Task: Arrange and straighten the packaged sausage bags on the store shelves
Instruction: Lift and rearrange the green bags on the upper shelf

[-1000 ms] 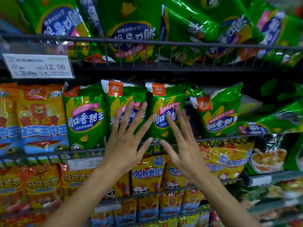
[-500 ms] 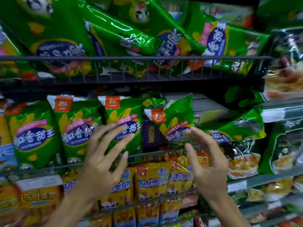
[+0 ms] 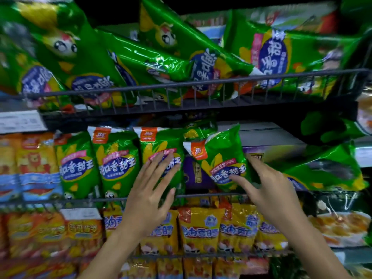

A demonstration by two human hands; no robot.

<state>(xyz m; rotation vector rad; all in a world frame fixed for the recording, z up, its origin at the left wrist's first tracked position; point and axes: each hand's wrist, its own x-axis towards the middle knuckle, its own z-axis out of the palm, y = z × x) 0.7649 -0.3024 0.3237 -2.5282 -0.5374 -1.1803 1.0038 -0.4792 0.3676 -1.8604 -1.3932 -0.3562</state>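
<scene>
1. The tilted bag [image 3: 223, 158] stands on the middle shelf [image 3: 201, 195], leaning left, at the right end of the upright green bags.
2. The right hand [image 3: 267, 190] grips this bag, thumb on its front, fingers behind its right edge.
3. The left hand [image 3: 151, 196], fingers straight and spread, touches the green bag [image 3: 161, 150] just left of the tilted bag.

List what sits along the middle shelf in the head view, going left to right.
orange bags → three upright green bags, left hand on the third → purple box → tilted green bag, gripped by right hand → fallen green bag.
</scene>
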